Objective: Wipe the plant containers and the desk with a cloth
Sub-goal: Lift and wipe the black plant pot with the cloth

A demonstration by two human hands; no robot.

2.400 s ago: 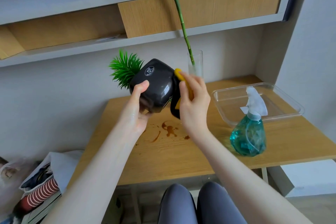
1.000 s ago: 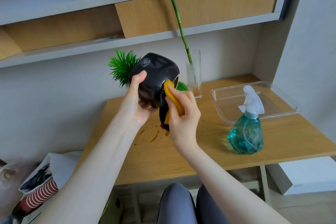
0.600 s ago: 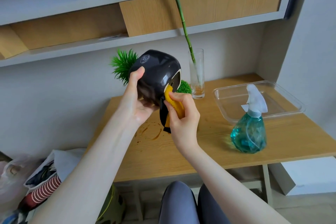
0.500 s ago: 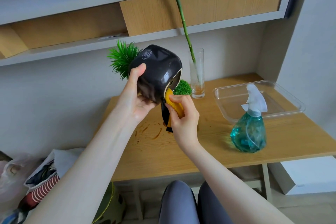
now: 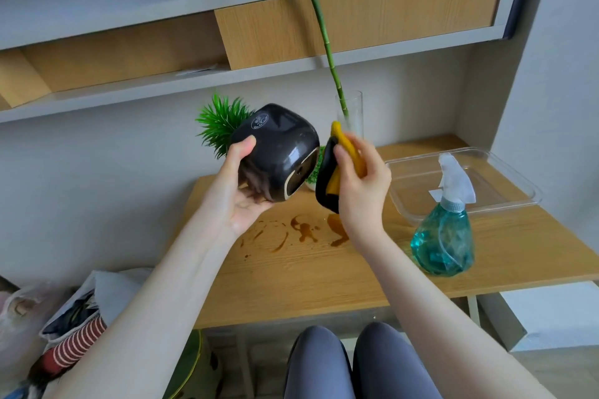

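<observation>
My left hand (image 5: 241,185) grips a glossy black plant pot (image 5: 278,149), tipped on its side above the wooden desk (image 5: 324,275), its spiky green plant (image 5: 220,121) pointing left and its base facing right. My right hand (image 5: 359,185) holds a yellow and black cloth (image 5: 334,168) just right of the pot's base, a small gap between them. Brown liquid stains (image 5: 301,232) mark the desk below. A tall glass vase (image 5: 351,110) with a green stem stands behind my right hand. A small green plant (image 5: 314,170) peeks out between the pot and the cloth.
A teal spray bottle (image 5: 444,233) stands on the desk's right side, in front of a clear plastic tray (image 5: 466,181). Shelves (image 5: 227,74) hang above the desk. Bags (image 5: 64,327) lie on the floor to the left, a white box (image 5: 551,314) to the right.
My right hand has drawn the cloth off the pot's base to the right and upward. The pot has tilted so its base shows more. The desk stains are now uncovered.
</observation>
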